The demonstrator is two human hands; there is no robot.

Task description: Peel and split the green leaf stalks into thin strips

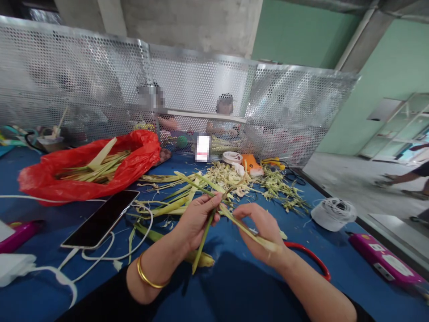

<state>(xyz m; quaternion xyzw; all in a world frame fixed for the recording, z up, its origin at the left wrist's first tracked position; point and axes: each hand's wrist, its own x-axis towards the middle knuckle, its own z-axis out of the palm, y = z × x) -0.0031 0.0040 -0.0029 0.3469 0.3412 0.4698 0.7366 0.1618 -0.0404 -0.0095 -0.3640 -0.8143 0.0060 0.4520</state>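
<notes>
My left hand (203,219) is closed in a pinch on green and yellowish leaf strips, which cross at its fingertips. One green strip (202,250) hangs down below that hand. A paler leaf strip (243,227) runs from the pinch across my right hand (263,230), whose fingers are curled around it; its fingertips are partly hidden. Beneath my left wrist lies a thick green stalk (154,235) on the blue table. Behind both hands are loose leaves (174,208) and a heap of pale shredded scraps (224,176). A red curved handle (315,255) shows beside my right wrist.
A red plastic bag (83,192) of strips stands left, near a phone (100,219) with white cables. At right are a white string roll (333,213) and a purple box (385,257). A perforated metal screen (197,82) closes the back; people sit behind it.
</notes>
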